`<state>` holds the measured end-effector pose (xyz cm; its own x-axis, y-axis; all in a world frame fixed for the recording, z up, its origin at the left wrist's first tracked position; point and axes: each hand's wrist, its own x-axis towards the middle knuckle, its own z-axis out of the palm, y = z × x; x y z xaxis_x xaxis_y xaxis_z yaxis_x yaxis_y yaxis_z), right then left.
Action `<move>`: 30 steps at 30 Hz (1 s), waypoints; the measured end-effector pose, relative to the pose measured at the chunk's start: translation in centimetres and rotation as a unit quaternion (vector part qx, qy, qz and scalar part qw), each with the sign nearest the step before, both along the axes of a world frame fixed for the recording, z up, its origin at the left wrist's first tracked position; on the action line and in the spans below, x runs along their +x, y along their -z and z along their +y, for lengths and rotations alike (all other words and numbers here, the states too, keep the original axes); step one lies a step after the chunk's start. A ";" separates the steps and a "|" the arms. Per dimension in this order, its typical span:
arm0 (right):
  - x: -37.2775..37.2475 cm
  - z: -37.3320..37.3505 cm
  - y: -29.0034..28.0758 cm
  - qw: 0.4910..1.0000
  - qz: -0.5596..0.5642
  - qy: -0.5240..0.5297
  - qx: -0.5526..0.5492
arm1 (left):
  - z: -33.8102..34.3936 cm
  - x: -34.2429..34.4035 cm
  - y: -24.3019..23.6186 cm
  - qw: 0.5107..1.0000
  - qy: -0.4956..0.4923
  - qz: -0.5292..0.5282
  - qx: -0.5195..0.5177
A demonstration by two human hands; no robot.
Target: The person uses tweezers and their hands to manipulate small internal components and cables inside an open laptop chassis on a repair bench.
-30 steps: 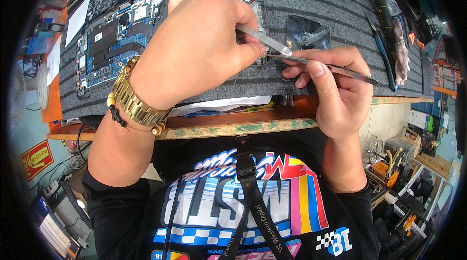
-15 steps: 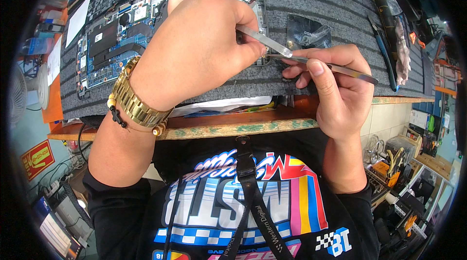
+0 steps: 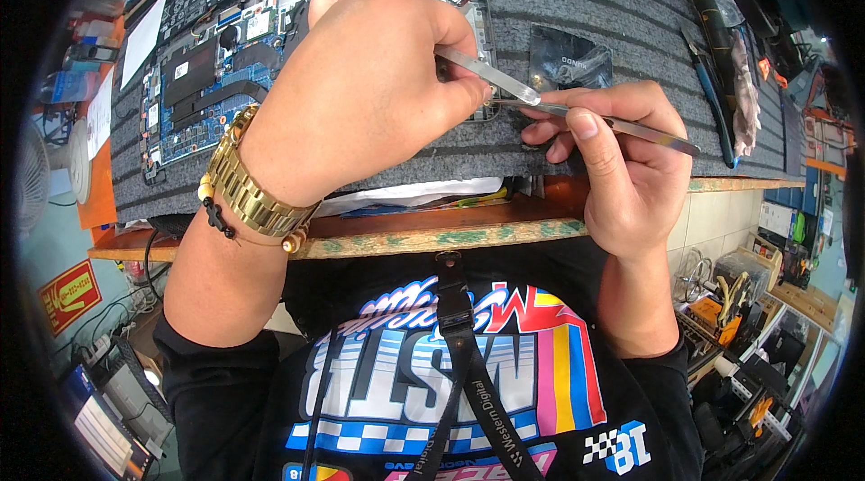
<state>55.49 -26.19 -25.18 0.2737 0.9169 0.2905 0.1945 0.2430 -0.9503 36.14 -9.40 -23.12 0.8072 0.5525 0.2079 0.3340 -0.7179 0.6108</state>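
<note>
Head view: left fingers (image 3: 465, 99) pinch a flat metal tool (image 3: 497, 79), right fingers (image 3: 590, 134) a tapered metal tool (image 3: 651, 134).

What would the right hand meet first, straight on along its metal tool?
Probably the left hand, just ahead of the slim metal tool in the right hand. Depth is unclear; the open laptop might come first.

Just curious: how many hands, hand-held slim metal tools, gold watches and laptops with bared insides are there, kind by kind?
Hands: 2, left hand and right hand
Slim metal tools: 2, silver tool and darker tool
Gold watch: 1
Laptop with bared insides: 1
Total: 6
</note>
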 end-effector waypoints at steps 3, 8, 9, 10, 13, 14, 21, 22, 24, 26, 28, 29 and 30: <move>0.1 0.0 0.0 1.000 -0.004 -0.002 0.002 | 0.0 0.0 -0.1 1.000 0.003 0.004 0.003; 0.1 0.0 0.1 1.000 -0.006 0.000 0.003 | 0.2 0.0 0.1 1.000 0.006 0.004 -0.002; 0.1 0.0 0.1 1.000 -0.002 0.000 0.002 | 0.2 0.0 0.1 1.000 0.007 0.001 -0.004; 0.1 0.0 0.0 1.000 0.002 0.000 0.001 | 0.2 0.0 0.0 1.000 0.007 0.001 -0.004; 0.0 0.0 0.0 1.000 0.015 0.004 -0.002 | 0.1 0.0 0.0 1.000 0.005 0.004 -0.008; 0.0 0.0 0.0 1.000 0.015 0.004 -0.002 | 0.1 0.0 0.0 1.000 0.004 0.002 -0.006; 0.1 0.0 0.0 1.000 0.001 0.002 -0.009 | 0.1 0.1 0.0 1.000 0.000 -0.001 -0.008; 0.1 0.0 0.0 1.000 0.002 0.003 -0.010 | 0.0 0.1 0.0 1.000 0.000 -0.001 -0.008; 0.2 0.1 0.0 1.000 -0.001 0.000 -0.011 | 0.0 0.1 -0.1 1.000 0.000 0.006 -0.022; 0.2 0.1 0.0 1.000 -0.005 -0.002 -0.012 | 0.1 0.0 0.1 1.000 0.002 0.003 -0.018; 0.2 0.1 -0.1 1.000 -0.005 -0.001 -0.017 | 0.1 0.0 0.1 1.000 0.004 -0.001 -0.015; 0.2 0.1 -0.1 1.000 -0.006 0.000 -0.017 | 0.1 0.0 0.1 1.000 0.004 0.000 -0.011; 0.2 0.2 -0.1 1.000 -0.002 0.001 -0.017 | 0.1 0.0 0.1 1.000 0.003 0.002 -0.008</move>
<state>55.68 -26.04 -25.10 0.2746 0.9257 0.2601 0.1990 0.2099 -0.9573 36.17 -9.28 -23.23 0.8117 0.5505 0.1954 0.3323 -0.7103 0.6205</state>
